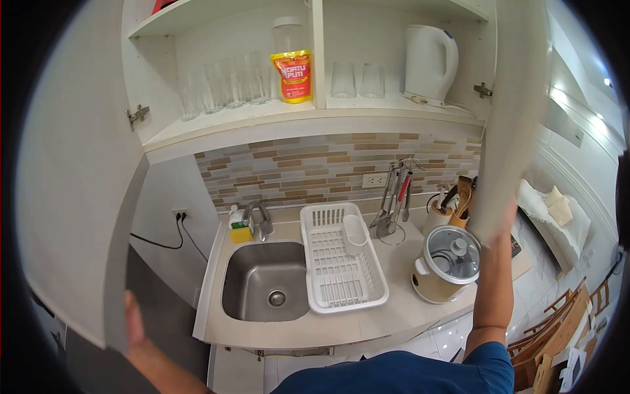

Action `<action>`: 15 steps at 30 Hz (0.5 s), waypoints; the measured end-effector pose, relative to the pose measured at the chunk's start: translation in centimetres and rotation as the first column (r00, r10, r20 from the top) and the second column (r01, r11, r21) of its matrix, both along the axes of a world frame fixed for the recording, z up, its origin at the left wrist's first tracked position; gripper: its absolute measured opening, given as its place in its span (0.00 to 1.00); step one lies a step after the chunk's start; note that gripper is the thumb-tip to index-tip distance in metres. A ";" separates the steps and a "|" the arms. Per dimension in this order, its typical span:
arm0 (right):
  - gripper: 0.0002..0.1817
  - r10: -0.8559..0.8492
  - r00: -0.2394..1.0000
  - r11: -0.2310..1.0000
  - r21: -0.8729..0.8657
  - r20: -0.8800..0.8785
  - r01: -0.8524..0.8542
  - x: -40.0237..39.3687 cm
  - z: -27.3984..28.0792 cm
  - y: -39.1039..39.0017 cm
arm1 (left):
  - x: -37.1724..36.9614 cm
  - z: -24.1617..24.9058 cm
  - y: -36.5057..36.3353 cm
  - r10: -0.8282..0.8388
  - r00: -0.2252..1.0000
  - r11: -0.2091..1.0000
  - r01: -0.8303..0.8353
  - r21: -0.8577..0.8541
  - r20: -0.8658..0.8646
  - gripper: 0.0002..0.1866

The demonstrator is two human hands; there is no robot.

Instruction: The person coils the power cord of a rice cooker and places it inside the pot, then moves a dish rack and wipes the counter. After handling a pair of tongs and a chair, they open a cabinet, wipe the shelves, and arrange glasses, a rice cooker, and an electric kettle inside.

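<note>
My left hand (134, 320) is at the lower edge of the left cabinet door (72, 164), which stands swung open. The door covers part of that hand, and the fingers in sight lie along its edge. On the other side, my right hand (508, 220) grips the right cabinet door (515, 111) near its bottom, with most fingers hidden behind the panel. Between the doors, the cabinet shelf (230, 125) holds several clear glasses (234, 82), a red and yellow pouch (293, 77) before a clear jar, two more glasses (357, 80) and a white electric kettle (428, 62).
Below are a steel sink (252, 272) with a faucet (259, 217), a yellow sponge (241, 235), a white dish rack (315, 302), a rice cooker (436, 285) with a glass lid, and a utensil stand (392, 223). Wooden chairs (558, 322) are at the lower right.
</note>
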State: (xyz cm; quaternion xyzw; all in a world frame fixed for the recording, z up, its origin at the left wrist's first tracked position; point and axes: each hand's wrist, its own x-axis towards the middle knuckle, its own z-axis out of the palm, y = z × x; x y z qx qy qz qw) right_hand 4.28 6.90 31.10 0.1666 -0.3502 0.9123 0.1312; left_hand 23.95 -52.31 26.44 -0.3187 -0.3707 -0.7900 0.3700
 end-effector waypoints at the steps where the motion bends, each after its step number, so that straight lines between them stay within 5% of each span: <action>1: 0.14 0.078 0.984 0.997 0.000 -0.158 -0.079 0.9 -1.0 1.9 | 1.0 0.4 -1.2 -0.014 0.998 0.995 0.009 -0.096 -0.054 0.06; 3: 0.10 0.229 0.855 0.971 0.050 -0.465 -0.233 2.3 -2.7 6.8 | 2.5 1.0 -3.3 -0.037 0.998 0.999 0.035 -0.041 -0.058 0.06; 8: 0.11 0.043 0.947 0.999 0.008 -0.317 -0.043 5.1 -4.2 17.5 | 4.1 0.1 -9.0 -0.033 0.998 0.992 0.038 0.120 -0.045 0.07; 15: 0.12 -0.271 0.945 0.947 -0.229 -0.186 0.226 7.1 -3.3 22.3 | 4.5 -1.4 -10.8 0.055 0.996 0.992 -0.046 0.118 -0.066 0.09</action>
